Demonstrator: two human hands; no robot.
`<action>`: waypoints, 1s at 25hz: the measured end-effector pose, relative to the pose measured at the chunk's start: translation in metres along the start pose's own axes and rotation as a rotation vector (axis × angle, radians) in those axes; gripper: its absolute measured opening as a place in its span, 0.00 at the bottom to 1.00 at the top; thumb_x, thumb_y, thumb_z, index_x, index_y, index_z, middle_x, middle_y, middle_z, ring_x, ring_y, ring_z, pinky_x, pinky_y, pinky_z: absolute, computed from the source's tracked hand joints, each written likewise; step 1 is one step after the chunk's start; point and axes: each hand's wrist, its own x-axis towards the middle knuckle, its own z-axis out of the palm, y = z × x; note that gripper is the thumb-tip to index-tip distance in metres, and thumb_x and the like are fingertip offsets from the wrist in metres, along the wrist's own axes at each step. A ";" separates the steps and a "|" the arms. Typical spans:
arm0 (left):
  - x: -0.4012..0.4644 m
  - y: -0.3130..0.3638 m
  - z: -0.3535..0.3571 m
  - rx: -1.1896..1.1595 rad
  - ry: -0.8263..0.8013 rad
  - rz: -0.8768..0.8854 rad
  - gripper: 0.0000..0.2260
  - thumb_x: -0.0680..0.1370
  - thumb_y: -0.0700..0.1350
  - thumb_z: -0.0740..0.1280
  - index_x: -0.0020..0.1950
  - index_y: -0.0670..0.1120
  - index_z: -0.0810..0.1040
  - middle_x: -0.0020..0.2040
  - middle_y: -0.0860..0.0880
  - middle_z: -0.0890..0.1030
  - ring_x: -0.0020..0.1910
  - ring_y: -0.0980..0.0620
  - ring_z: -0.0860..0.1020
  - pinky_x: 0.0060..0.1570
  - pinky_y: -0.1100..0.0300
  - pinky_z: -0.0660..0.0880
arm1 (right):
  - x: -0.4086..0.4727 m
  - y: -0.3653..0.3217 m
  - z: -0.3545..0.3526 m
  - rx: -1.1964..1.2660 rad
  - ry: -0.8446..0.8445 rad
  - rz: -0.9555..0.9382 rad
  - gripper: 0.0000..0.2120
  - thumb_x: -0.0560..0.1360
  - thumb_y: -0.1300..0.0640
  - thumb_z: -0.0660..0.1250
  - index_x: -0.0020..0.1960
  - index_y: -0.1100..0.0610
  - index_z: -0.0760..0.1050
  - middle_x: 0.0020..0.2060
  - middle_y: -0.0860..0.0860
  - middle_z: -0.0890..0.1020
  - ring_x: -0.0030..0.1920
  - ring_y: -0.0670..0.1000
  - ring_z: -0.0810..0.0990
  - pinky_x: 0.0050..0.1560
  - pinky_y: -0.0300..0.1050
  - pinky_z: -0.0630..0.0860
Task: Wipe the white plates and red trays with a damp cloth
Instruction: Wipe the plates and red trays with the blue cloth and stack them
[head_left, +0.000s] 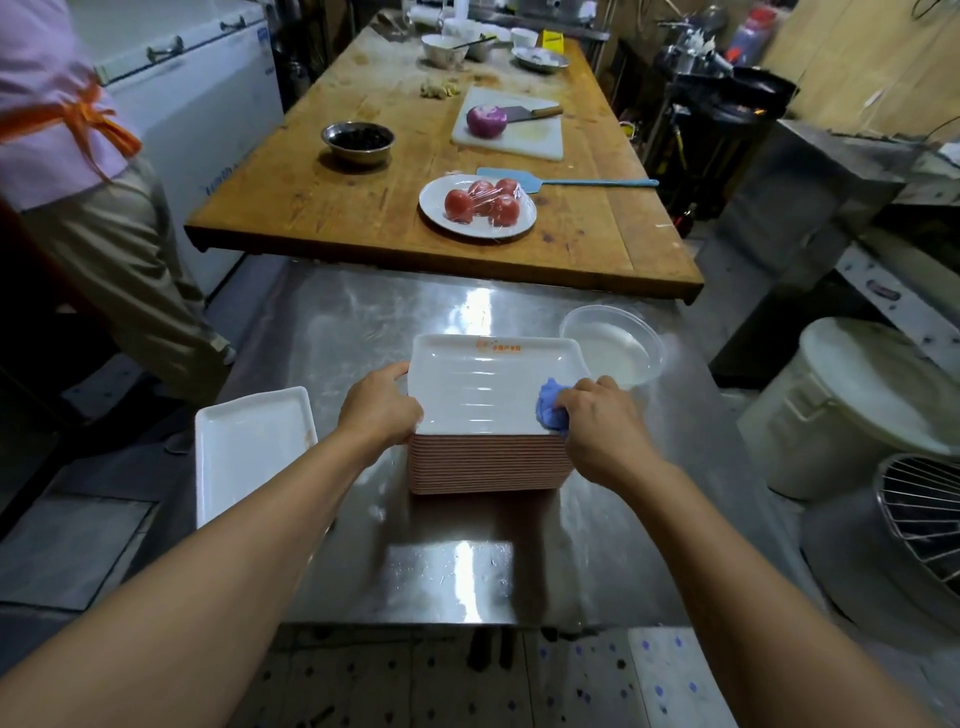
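Note:
A tall stack of rectangular plates (485, 465) with reddish edges stands on the steel table (363, 322). The top plate (483, 384) is white inside with an orange logo at its far rim. My left hand (378, 408) grips the top plate's left edge, fingers curled over the rim. My right hand (602, 421) holds a bunched blue cloth (551, 402) against the plate's near right corner. A single white rectangular plate (249, 449) lies apart at the table's left edge.
A clear plastic bowl of water (615, 345) sits just right of the stack. Beyond lies a wooden table (322, 208) with wrapped tomatoes on a plate (478, 205), a metal bowl (357, 141) and a cutting board (511, 130). A person (104, 208) stands at left. A white lidded bucket (852, 405) stands at right.

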 end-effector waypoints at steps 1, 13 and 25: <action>-0.001 0.000 0.000 -0.035 -0.009 -0.001 0.30 0.70 0.30 0.63 0.70 0.50 0.69 0.41 0.43 0.80 0.35 0.46 0.78 0.37 0.53 0.80 | -0.003 -0.007 0.001 0.083 0.001 0.004 0.10 0.74 0.64 0.59 0.49 0.54 0.77 0.49 0.54 0.79 0.50 0.56 0.73 0.50 0.47 0.70; 0.000 -0.012 -0.003 -0.182 -0.104 0.013 0.26 0.78 0.36 0.60 0.73 0.55 0.65 0.41 0.46 0.78 0.27 0.54 0.72 0.24 0.63 0.70 | 0.041 -0.098 0.023 0.071 0.005 -0.186 0.12 0.76 0.56 0.60 0.58 0.55 0.75 0.59 0.54 0.73 0.57 0.58 0.71 0.48 0.47 0.64; -0.002 -0.001 0.008 0.150 0.072 0.111 0.23 0.71 0.35 0.59 0.65 0.47 0.72 0.46 0.47 0.78 0.45 0.39 0.79 0.45 0.46 0.79 | 0.021 -0.017 -0.003 -0.068 -0.046 0.130 0.11 0.75 0.59 0.63 0.56 0.54 0.76 0.56 0.54 0.75 0.57 0.57 0.73 0.56 0.51 0.65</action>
